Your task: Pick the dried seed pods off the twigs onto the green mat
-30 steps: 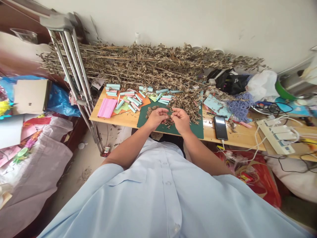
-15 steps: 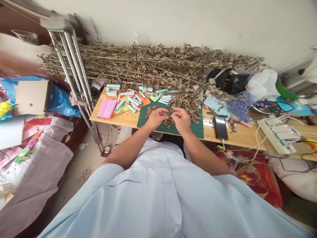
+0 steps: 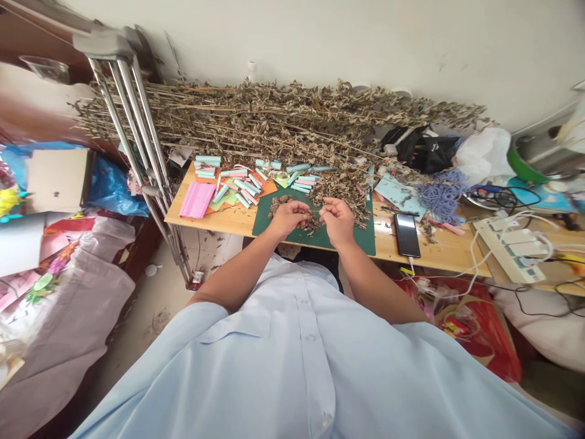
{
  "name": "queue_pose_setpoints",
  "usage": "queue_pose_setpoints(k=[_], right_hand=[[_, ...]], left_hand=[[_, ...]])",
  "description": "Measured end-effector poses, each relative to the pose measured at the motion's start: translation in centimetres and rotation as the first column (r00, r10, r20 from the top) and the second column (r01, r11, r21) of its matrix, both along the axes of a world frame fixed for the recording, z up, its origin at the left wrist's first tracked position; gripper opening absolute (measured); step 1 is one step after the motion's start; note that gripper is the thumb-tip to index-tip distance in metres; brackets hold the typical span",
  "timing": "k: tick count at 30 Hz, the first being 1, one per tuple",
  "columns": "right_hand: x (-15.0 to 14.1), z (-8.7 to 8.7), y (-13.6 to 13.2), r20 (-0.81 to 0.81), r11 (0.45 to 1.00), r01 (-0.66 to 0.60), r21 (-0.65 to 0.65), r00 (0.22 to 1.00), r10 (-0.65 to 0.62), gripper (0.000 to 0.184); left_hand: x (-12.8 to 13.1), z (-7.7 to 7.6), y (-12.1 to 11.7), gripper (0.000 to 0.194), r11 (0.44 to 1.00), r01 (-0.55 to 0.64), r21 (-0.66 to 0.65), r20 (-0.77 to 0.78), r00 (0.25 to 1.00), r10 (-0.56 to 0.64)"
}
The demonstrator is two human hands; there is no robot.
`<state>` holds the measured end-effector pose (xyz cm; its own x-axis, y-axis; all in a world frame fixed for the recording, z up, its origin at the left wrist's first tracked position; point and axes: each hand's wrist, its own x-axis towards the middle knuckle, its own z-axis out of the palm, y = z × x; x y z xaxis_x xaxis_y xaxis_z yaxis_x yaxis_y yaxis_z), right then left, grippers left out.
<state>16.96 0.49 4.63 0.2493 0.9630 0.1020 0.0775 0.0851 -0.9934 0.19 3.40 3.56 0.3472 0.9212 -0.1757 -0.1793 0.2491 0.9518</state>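
Observation:
My left hand [image 3: 287, 217] and my right hand [image 3: 337, 219] are close together over a dark green cutting mat [image 3: 361, 239] on a wooden table [image 3: 448, 250]. Both hands have their fingers curled and pinched on a small clump of dried leaves [image 3: 312, 222] between them. More loose dried leaves [image 3: 348, 194] lie heaped on the mat just beyond my right hand. A long bundle of dried leafy stalks [image 3: 274, 119] lies across the back of the table.
Rolled paper tubes [image 3: 247, 178] and pink paper [image 3: 197, 199] lie at the table's left. A black phone [image 3: 406, 235], blue cord [image 3: 441, 196], power strip [image 3: 510, 251] and cables sit to the right. Metal crutches [image 3: 132, 134] lean at the left edge.
My right hand has shifted slightly right and opened a small gap from my left hand. The clump of leaves stays between them.

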Motion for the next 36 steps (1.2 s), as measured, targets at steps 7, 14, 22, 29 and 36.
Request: queue_pose_setpoints(k=[7,14,22,29,36], right_hand=[[-0.3,-0.5,0.1,0.008,1.0,-0.022,-0.019,1.0,0.023,0.034],[-0.3,-0.4,-0.2,-0.008,0.998,-0.061,-0.033,0.998,0.061,0.033],[-0.6,0.3,-0.5,0.027,0.976,-0.127,-0.178,0.991,0.134,0.029],[-0.5,0.1,-0.3,-0.006,0.977,-0.145,-0.159,0.989,0.146,0.028],[-0.6,-0.3,-0.1,0.001,0.981,-0.121,-0.153,0.992,0.123,0.031]], left_hand=[[-0.1,0.6,-0.2,0.038,0.993,0.057,-0.101,0.122,0.992,-0.044],[-0.1,1.1,-0.4,0.029,0.994,0.035,-0.106,0.097,0.995,-0.024],[0.0,1.0,-0.5,0.026,1.0,-0.002,0.005,0.057,0.998,0.002],[-0.2,0.7,-0.5,0.028,1.0,0.027,0.012,0.068,0.997,-0.028],[-0.2,0.6,-0.5,0.029,1.0,0.014,-0.014,0.037,0.999,-0.014]])
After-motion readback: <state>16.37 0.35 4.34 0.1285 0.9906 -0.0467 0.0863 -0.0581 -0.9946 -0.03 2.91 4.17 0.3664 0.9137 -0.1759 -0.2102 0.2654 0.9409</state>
